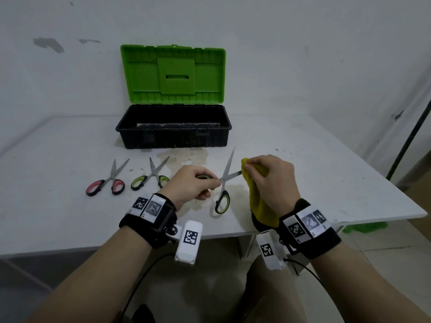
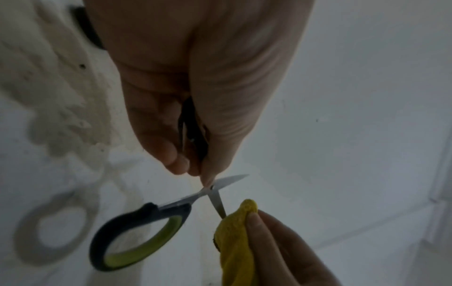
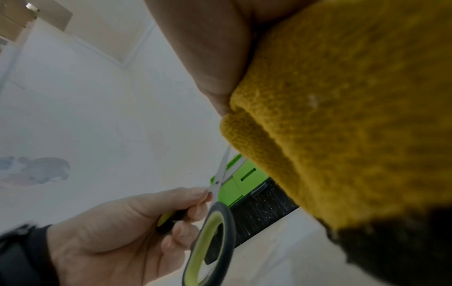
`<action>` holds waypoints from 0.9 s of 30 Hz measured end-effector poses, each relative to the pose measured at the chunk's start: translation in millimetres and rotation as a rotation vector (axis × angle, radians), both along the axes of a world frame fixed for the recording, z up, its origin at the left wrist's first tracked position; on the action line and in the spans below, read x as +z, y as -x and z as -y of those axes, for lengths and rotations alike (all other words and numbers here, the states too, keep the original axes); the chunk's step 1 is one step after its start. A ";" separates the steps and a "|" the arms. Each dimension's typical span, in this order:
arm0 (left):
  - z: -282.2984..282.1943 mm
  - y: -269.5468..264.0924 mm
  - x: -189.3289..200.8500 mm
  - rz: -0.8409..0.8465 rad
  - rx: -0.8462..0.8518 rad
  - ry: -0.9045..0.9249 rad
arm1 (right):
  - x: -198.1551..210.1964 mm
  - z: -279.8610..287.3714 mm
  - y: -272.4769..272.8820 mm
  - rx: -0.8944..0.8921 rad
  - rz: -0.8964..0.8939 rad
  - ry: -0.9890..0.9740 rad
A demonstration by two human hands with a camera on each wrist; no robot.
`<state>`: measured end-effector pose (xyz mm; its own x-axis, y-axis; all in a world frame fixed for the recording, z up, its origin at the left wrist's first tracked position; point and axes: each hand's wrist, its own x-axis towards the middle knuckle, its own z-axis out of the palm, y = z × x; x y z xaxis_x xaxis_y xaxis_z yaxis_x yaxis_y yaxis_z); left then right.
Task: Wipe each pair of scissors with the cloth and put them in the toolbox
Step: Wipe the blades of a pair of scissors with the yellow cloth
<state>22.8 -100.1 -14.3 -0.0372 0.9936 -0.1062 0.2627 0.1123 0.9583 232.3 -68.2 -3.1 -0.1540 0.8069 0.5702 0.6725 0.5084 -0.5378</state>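
On the tabletop (image 1: 70,141), far left, lie red-handled scissors (image 1: 106,180), blades apart, and just right of them green-handled scissors (image 1: 150,177). Behind stands the open toolbox (image 1: 173,127), lid up. Near centre, the left hand (image 1: 193,185) grips one handle of the held scissors (image 1: 225,183), spread wide above the tabletop. The right hand (image 1: 272,180) pinches the yellow cloth (image 1: 258,201) around the tip of one blade.
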 end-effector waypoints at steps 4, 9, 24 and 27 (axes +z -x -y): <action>-1.9 1.0 2.2 0.126 0.014 0.032 | -3.2 6.9 6.5 0.058 0.067 0.012; 1.7 0.4 8.7 0.274 -0.035 0.095 | -6.9 9.7 11.9 0.066 0.139 0.031; -3.5 -5.9 -2.4 0.714 0.077 0.038 | 0.5 14.9 18.0 0.034 0.050 0.030; -4.8 -9.6 -3.4 0.737 0.097 0.003 | 3.4 14.4 19.2 0.036 0.034 0.013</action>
<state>32.4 -95.3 -17.7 -0.0433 0.9892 -0.1400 -0.4599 0.1047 0.8818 213.1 -82.6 0.3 -0.2025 0.8077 0.5538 0.6717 0.5260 -0.5216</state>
